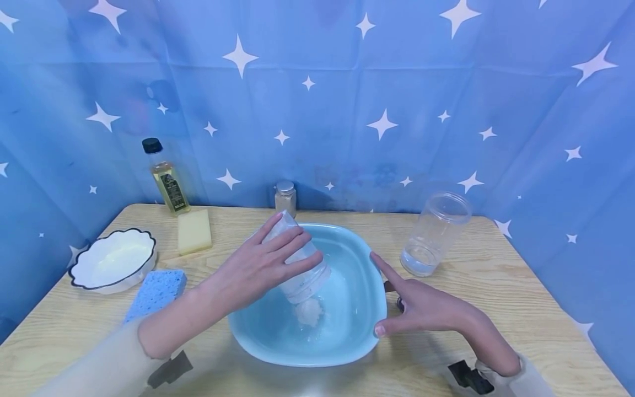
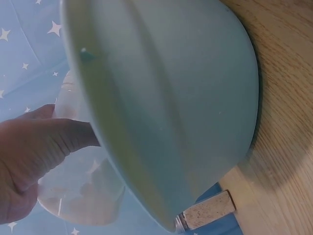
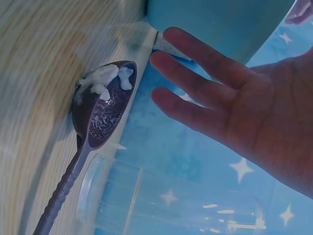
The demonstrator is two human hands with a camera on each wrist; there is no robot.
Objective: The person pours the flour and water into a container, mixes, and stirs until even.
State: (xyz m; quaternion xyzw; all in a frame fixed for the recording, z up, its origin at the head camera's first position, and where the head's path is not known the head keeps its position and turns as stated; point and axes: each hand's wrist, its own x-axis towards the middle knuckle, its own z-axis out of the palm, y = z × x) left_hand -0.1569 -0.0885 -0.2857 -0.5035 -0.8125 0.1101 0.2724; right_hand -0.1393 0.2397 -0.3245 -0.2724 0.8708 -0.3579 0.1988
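Scalloped white dish (image 1: 113,258), blue sponge (image 1: 156,291), yellow sponge (image 1: 194,231) and an oil bottle (image 1: 167,177) sit at the left of the counter (image 1: 521,309). Next, the left hand (image 1: 263,264) has its fingers (image 1: 290,242) curled over a clear plastic jar (image 1: 297,264), tipped mouth-down over the light blue basin (image 1: 364,331); a white clump (image 1: 308,313) lies in the basin right under the mouth. A small shaker jar (image 1: 285,197) stands behind the basin. The right hand (image 1: 421,306) rests at the basin's right rim, fingers (image 3: 205,58) straight and slightly spread, holding nothing. Just beneath it lies a dark spoon (image 3: 100,110) with white residue, and farther right stands an open jar (image 1: 435,232) with a little water. If the steep tilt holds, the contents could drop out all at once and scatter past the rim; a shifting right hand could knock the spoon.
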